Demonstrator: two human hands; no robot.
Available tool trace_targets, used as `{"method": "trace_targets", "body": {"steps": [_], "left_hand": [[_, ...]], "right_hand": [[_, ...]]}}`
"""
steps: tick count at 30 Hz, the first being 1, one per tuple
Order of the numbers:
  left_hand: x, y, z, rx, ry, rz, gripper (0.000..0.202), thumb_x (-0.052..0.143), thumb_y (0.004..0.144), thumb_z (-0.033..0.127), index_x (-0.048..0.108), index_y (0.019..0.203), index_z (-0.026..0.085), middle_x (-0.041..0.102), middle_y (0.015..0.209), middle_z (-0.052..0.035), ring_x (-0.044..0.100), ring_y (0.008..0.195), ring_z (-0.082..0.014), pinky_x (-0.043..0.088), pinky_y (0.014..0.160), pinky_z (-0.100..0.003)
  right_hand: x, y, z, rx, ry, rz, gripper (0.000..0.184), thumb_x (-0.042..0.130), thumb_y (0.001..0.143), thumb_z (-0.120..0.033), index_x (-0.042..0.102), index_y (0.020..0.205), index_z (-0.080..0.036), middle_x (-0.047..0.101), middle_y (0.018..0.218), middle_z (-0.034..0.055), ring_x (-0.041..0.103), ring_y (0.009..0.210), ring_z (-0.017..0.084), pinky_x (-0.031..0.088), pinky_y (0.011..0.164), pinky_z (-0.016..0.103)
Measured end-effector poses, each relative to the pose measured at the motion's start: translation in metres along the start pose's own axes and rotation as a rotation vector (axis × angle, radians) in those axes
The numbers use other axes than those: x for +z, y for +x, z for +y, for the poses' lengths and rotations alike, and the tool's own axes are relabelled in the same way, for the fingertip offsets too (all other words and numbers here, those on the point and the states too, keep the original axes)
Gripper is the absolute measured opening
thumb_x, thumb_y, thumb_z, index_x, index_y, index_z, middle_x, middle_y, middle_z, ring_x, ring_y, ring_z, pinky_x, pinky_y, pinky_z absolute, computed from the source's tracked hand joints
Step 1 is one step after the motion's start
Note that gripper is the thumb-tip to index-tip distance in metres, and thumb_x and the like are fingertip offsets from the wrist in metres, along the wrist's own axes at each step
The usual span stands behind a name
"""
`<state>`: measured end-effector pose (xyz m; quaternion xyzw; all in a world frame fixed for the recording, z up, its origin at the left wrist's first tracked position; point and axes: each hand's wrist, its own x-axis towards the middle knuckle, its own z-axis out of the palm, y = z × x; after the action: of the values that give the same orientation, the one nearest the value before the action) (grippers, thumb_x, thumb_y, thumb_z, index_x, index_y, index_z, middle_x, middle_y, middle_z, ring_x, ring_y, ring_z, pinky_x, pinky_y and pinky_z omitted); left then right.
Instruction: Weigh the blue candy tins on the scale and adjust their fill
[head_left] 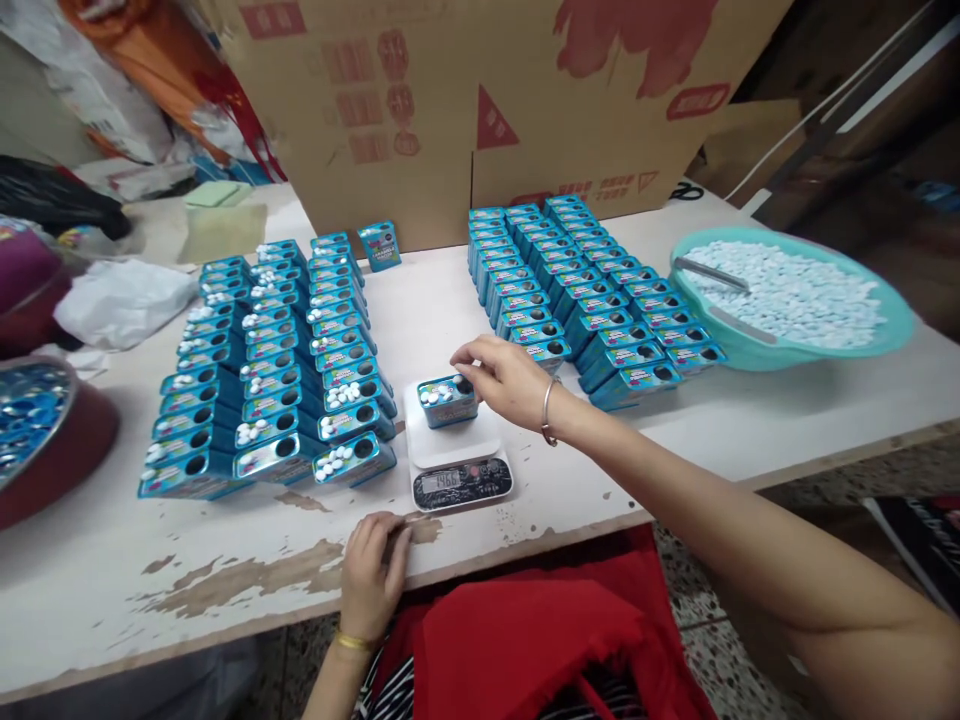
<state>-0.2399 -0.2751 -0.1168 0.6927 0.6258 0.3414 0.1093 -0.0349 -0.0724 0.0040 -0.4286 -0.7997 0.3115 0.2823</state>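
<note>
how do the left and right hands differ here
The right hand reaches to the blue container on the scale; the left hand rests by the near edge of the table. The right hand has a silver bracelet at the wrist, the left hand a yellow band. Neither hand is gloved.

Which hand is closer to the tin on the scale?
Right. The right hand is at one end of the tin; the left hand is farther, by the table edge.
</note>
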Motion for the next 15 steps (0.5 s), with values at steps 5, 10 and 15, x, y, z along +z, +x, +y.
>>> {"method": "trace_targets", "body": {"steps": [5, 10, 15], "left_hand": [[-0.014, 0.042, 0.029, 0.101, 0.019, 0.108, 0.032, 0.055, 0.087, 0.021, 0.053, 0.119, 0.019, 0.061, 0.105, -0.0085, 0.058, 0.099, -0.0183, 0.049, 0.086, -0.033], [-0.023, 0.108, 0.046, 0.297, 0.295, 0.105, 0.054, 0.057, 0.086, 0.034, 0.042, 0.136, 0.021, 0.043, 0.141, -0.0142, 0.036, 0.134, -0.0305, 0.030, 0.109, -0.050], [-0.019, 0.137, 0.046, 0.363, 0.406, 0.003, 0.052, 0.051, 0.088, 0.045, 0.044, 0.134, 0.021, 0.036, 0.148, -0.0133, 0.027, 0.140, -0.0324, 0.021, 0.112, -0.057]], "right_hand": [[-0.020, -0.010, 0.021, -0.016, 0.178, 0.168, 0.014, 0.052, 0.087, -0.021, 0.064, 0.089, -0.015, 0.061, 0.090, 0.0056, 0.056, 0.074, 0.012, 0.045, 0.068, 0.026], [-0.091, -0.041, 0.077, 0.308, 0.230, 0.488, 0.021, 0.061, 0.080, -0.031, 0.066, 0.093, -0.015, 0.064, 0.082, 0.0042, 0.051, 0.058, 0.010, 0.044, 0.059, 0.026], [-0.182, -0.088, 0.163, 0.741, -0.191, 0.778, 0.015, 0.064, 0.079, -0.017, 0.071, 0.092, -0.012, 0.067, 0.087, 0.0107, 0.051, 0.066, 0.012, 0.041, 0.071, 0.027]]}}
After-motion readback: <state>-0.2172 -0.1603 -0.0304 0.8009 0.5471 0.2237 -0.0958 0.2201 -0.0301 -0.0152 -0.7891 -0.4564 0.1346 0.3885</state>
